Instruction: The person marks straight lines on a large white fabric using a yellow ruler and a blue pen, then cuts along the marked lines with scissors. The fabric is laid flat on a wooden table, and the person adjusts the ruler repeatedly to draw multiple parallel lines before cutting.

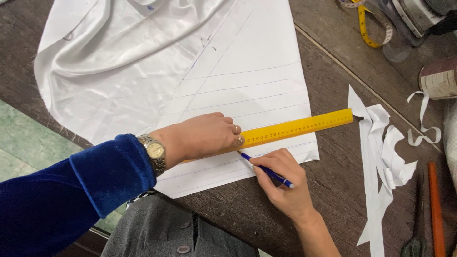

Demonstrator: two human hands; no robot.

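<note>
A right hand (281, 183) closes around a blue pen (265, 169), its tip set against the lower edge of a yellow ruler (297, 127). Just beyond, the left hand (204, 135), in a blue sleeve (71, 190) and wristwatch (154, 151), lies flat and spread on the ruler, pinning it slantwise across white fabric (228, 71) already ruled with parallel lines. The fabric lies on a dark wooden table (328, 176), its far part rumpled and glossy. To the right lie white cut strips (381, 157) and an orange-handled tool (434, 209); farther off, a yellow tape measure (369, 28). The cloth looks slippery: only one end of the ruler is pressed, so pen pressure could swing its free end and bend the line, or drag the fabric into a crease.
</note>
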